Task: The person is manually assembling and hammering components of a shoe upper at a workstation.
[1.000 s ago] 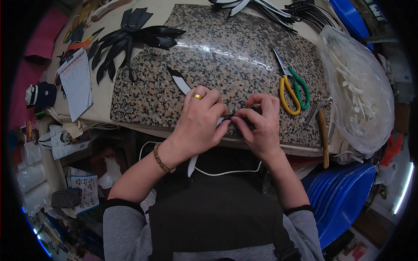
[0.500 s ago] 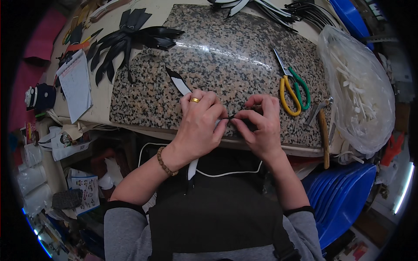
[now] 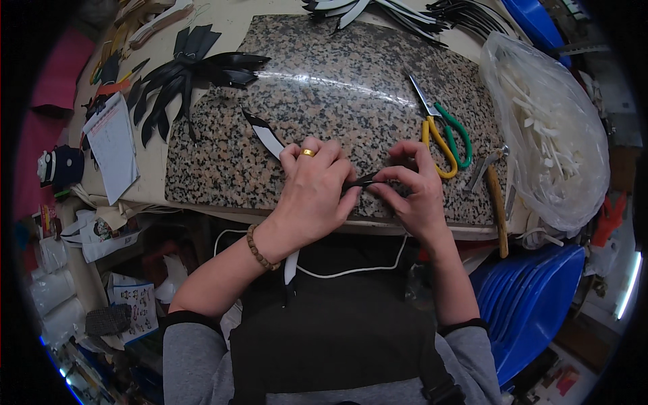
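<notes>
Over the front edge of the stone slab [image 3: 223, 169], both my hands work close together. My left hand [image 3: 314, 182], with a ring and a beaded bracelet, is closed around a black-and-white strip [image 3: 267, 139]. One pointed end of the strip sticks out beyond the knuckles, and another white and black end hangs below the wrist. A short black piece [image 3: 362, 180] spans the gap between my hands. Thumb and index finger of my right hand [image 3: 413, 189] pinch its far end. Whether this piece belongs to the same strip is hidden by my left fingers.
Scissors [image 3: 442, 138] with yellow and green handles lie right of my hands, beside a wooden-handled hammer [image 3: 498, 209]. A clear bag [image 3: 550, 135] of white strips stands at the right. Black strips [image 3: 185, 74] lie at the upper left, near a notepad [image 3: 111, 148].
My right hand has moved slightly away from the left one, and more of the black piece shows between them. The whole view has shifted a little.
</notes>
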Demonstrator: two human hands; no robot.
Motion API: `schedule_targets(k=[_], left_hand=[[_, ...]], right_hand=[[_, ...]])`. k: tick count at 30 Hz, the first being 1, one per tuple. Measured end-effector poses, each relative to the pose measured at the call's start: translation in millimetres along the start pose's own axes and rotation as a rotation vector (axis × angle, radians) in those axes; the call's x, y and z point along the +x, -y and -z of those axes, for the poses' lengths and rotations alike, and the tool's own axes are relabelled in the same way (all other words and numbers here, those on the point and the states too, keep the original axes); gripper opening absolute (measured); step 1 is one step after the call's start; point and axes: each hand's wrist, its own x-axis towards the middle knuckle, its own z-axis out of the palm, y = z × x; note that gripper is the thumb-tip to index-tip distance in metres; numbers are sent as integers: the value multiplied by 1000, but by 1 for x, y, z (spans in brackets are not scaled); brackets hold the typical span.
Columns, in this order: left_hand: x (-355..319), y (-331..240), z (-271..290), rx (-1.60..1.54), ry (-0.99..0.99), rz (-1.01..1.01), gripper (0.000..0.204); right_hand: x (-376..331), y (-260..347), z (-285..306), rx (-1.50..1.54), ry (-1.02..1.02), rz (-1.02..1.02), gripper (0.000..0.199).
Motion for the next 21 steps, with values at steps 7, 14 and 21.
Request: schedule_targets(k=[7, 14, 21], left_hand=[[-4, 4, -7, -66, 10, 24, 18], [4, -4, -8, -48, 21, 19, 17], [9, -4, -14, -78, 39, 5, 15]], right_hand=[[-3, -5, 3, 44, -43, -43, 23], [-5, -5, 0, 65, -64, -48, 23], [-5, -4, 2, 75, -64, -67, 31]])
